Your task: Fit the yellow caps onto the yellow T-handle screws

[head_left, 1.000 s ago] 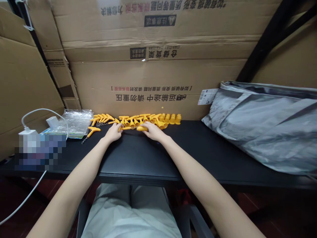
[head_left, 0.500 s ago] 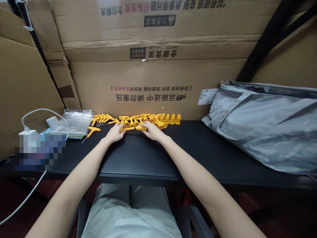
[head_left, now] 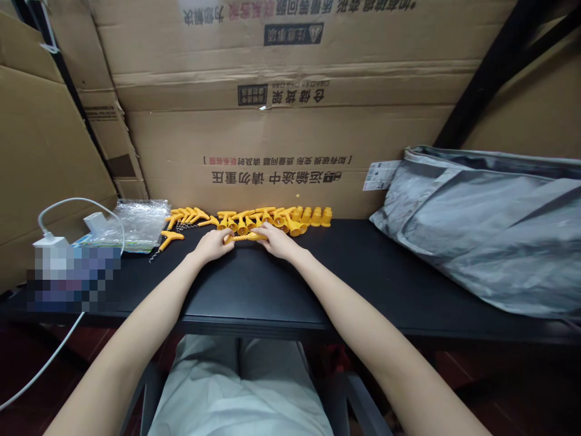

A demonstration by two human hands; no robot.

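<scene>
"Gripping anything?"
"Your left hand (head_left: 213,244) curls round one end of a yellow corkscrew (head_left: 240,238); your right hand (head_left: 278,242) pinches the other, over the black table (head_left: 254,284)."
"Print?"
"Upside-down '运输途中请勿重压' on the cardboard (head_left: 290,133) behind."

yellow corkscrew handle (head_left: 238,238), black table (head_left: 254,281)

Bare hands (head_left: 213,243) and forearms (head_left: 136,327); pale grey-green legwear (head_left: 204,387) (loosely creased)
</scene>
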